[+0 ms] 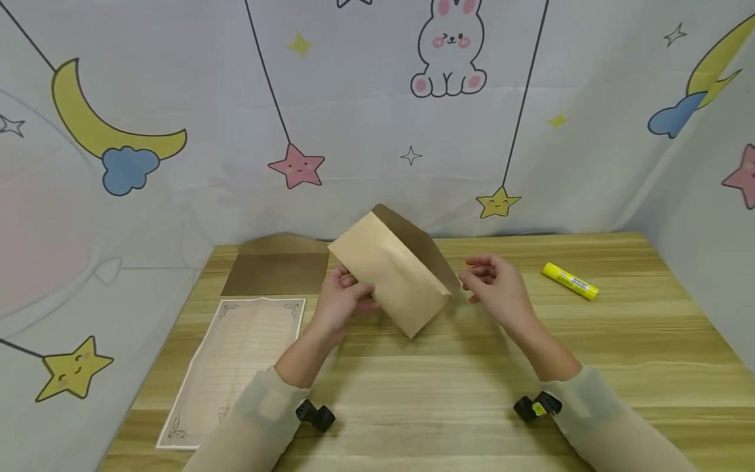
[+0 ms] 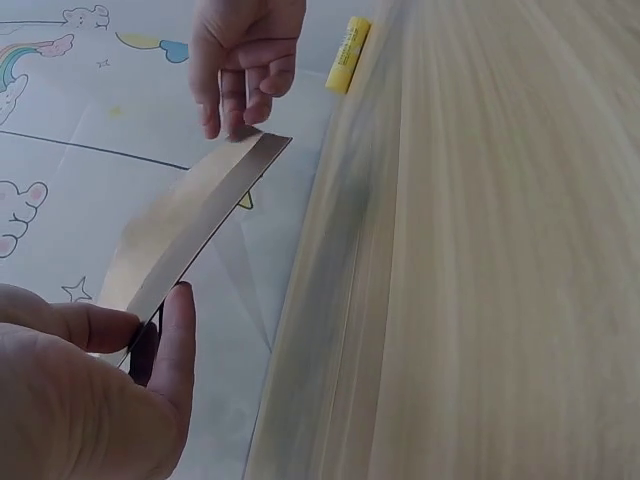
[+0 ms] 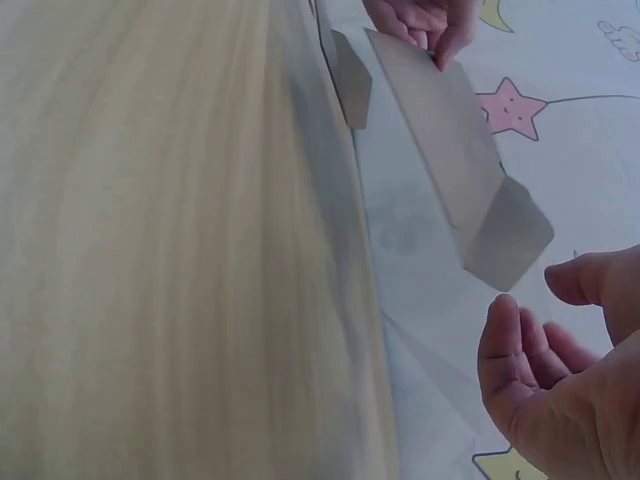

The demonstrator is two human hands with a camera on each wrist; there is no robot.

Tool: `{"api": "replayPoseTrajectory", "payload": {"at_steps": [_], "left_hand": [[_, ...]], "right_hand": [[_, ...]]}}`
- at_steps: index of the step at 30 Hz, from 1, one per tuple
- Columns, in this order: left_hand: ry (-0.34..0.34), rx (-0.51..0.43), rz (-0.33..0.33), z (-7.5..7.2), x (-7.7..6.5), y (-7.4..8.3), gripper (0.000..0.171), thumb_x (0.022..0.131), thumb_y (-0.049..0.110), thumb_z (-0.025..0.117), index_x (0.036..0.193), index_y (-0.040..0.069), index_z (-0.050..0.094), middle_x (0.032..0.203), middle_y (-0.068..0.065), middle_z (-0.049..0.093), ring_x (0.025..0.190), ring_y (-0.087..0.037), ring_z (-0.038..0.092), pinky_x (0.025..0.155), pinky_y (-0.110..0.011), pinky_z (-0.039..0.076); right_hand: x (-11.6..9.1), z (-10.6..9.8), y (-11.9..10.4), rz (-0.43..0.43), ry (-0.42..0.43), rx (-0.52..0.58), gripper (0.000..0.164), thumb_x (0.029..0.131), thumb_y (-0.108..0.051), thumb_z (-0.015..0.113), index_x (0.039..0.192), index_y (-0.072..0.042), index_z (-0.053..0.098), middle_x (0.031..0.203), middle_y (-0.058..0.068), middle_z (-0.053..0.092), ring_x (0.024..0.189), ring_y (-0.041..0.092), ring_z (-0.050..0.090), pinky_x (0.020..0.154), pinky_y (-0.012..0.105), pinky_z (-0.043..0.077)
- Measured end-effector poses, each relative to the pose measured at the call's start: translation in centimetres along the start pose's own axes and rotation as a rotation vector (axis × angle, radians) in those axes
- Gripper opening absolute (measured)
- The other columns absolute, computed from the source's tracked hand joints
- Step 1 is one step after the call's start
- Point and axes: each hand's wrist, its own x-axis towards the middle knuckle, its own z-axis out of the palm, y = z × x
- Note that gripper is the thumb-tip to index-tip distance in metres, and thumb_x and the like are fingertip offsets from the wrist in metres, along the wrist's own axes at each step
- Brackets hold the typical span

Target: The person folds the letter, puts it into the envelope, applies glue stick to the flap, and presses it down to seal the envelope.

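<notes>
A kraft-paper envelope (image 1: 392, 275) is held tilted above the table, its darker flap (image 1: 421, 239) standing up and away from the body. My left hand (image 1: 345, 298) pinches its lower left edge between thumb and fingers, seen closely in the left wrist view, where the hand (image 2: 90, 390) fills the lower left. Beside the envelope's right corner is my right hand (image 1: 498, 292), holding nothing. In the right wrist view the right hand (image 3: 560, 390) shows thumb and fingers parted, a small gap from the envelope's end (image 3: 510, 235).
A second brown envelope (image 1: 277, 274) lies at the back left. In front of it is a sheet of lined, ornate-bordered letter paper (image 1: 248, 360). A yellow glue stick (image 1: 570, 282) lies at the right on the wooden table (image 1: 436, 406). A printed cloth (image 1: 366, 118) hangs behind.
</notes>
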Motion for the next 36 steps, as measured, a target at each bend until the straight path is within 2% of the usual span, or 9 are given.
{"api": "replayPoseTrajectory", "payload": {"at_steps": [4,8,11,14,18,22,29,31,36], "left_hand": [[0.001,-0.081,0.021,0.4,0.0,0.0,0.035,0.093,-0.014,0.060,0.125,0.000,0.053,0.098,-0.009,0.061,0.086,-0.024,0.074,0.071,-0.032,0.064],[-0.004,-0.142,0.036,1.0,-0.2,-0.2,0.032,0.092,-0.016,0.058,0.121,-0.002,0.056,0.100,-0.012,0.067,0.083,-0.022,0.073,0.070,-0.031,0.064],[0.008,-0.166,0.025,1.4,-0.3,-0.3,0.035,0.092,-0.015,0.059,0.124,-0.002,0.056,0.105,-0.014,0.067,0.086,-0.022,0.072,0.073,-0.032,0.064],[0.010,-0.179,0.006,1.8,-0.3,-0.5,0.037,0.092,-0.015,0.059,0.127,-0.002,0.054,0.107,-0.014,0.064,0.090,-0.023,0.070,0.078,-0.034,0.064],[0.001,-0.194,-0.020,1.9,-0.5,-0.8,0.042,0.093,-0.016,0.060,0.130,0.000,0.053,0.110,-0.014,0.061,0.093,-0.023,0.068,0.085,-0.038,0.064],[-0.013,-0.188,-0.017,1.5,-0.8,-0.9,0.044,0.094,-0.014,0.061,0.134,0.001,0.053,0.113,-0.014,0.063,0.094,-0.024,0.070,0.086,-0.039,0.064],[0.051,-0.198,-0.043,-0.3,-0.6,-0.1,0.041,0.098,-0.007,0.063,0.137,-0.002,0.050,0.115,-0.015,0.063,0.093,-0.021,0.072,0.083,-0.035,0.064],[0.061,-0.179,-0.038,-0.8,-0.5,0.1,0.047,0.099,-0.006,0.063,0.142,-0.001,0.045,0.120,-0.017,0.062,0.094,-0.020,0.071,0.083,-0.035,0.064],[0.092,-0.086,-0.022,-1.8,-0.3,0.4,0.055,0.100,-0.004,0.065,0.151,0.000,0.045,0.130,-0.017,0.061,0.097,-0.021,0.072,0.079,-0.033,0.063]], "right_hand": [[-0.2,0.3,0.3,0.112,-0.044,0.112,0.053,0.104,-0.017,0.070,0.144,0.008,0.046,0.119,0.021,0.062,0.097,0.029,0.072,0.073,0.032,0.064],[-0.5,1.2,0.4,0.216,-0.127,0.242,0.059,0.106,-0.018,0.068,0.149,0.007,0.038,0.124,0.020,0.063,0.098,0.027,0.073,0.076,0.035,0.064],[-0.8,2.0,0.4,0.258,-0.180,0.310,0.054,0.106,-0.017,0.068,0.146,0.007,0.039,0.121,0.017,0.067,0.094,0.026,0.073,0.076,0.036,0.064],[-1.0,2.7,0.4,0.266,-0.207,0.343,0.044,0.106,-0.013,0.066,0.138,0.007,0.043,0.108,0.011,0.069,0.085,0.022,0.071,0.075,0.036,0.064],[-1.1,3.1,0.4,0.238,-0.205,0.341,0.031,0.106,-0.007,0.061,0.131,0.006,0.047,0.095,0.009,0.066,0.080,0.020,0.066,0.072,0.036,0.064],[-1.0,2.9,0.7,0.217,-0.194,0.314,0.027,0.107,-0.004,0.059,0.129,0.006,0.047,0.090,0.009,0.063,0.081,0.021,0.063,0.071,0.036,0.064],[-0.9,1.4,1.2,0.208,-0.200,0.262,0.028,0.106,-0.004,0.059,0.129,0.006,0.047,0.087,0.009,0.060,0.079,0.022,0.060,0.070,0.035,0.063],[-0.9,1.0,1.3,0.205,-0.204,0.253,0.028,0.106,-0.004,0.059,0.128,0.006,0.047,0.088,0.009,0.060,0.079,0.021,0.060,0.069,0.034,0.062],[-1.0,0.1,1.5,0.211,-0.225,0.221,0.033,0.105,-0.003,0.060,0.132,0.007,0.045,0.089,0.009,0.061,0.081,0.021,0.061,0.067,0.034,0.061]]}}
